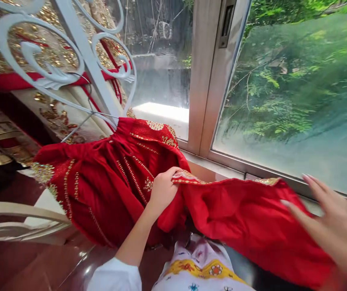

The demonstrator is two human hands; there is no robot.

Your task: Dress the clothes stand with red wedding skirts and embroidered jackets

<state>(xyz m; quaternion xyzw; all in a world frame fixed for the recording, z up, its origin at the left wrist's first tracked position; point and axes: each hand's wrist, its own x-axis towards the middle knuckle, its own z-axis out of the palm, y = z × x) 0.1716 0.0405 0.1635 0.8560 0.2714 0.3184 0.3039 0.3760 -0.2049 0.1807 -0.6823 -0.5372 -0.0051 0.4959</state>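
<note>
A red skirt [100,190] with gold embroidery and rows of beads hangs on a wire hanger [90,112] from a white metal scroll frame. My left hand [162,188] is closed on the skirt's patterned edge, at the middle of the view. From there, a long stretch of plain red cloth spreads to the right, past the window sill. Over its far right end my right hand [327,218] is held with fingers and thumb apart, slightly blurred. Nothing shows in its grip, and whether it touches the cloth I cannot tell.
The white scroll frame [88,60] stands at upper left, with gold-and-cream embroidered clothes [52,109] behind it. A sliding window [205,81] fills the back right. White curved furniture [24,214] stands at lower left on a dark red tiled floor [34,262].
</note>
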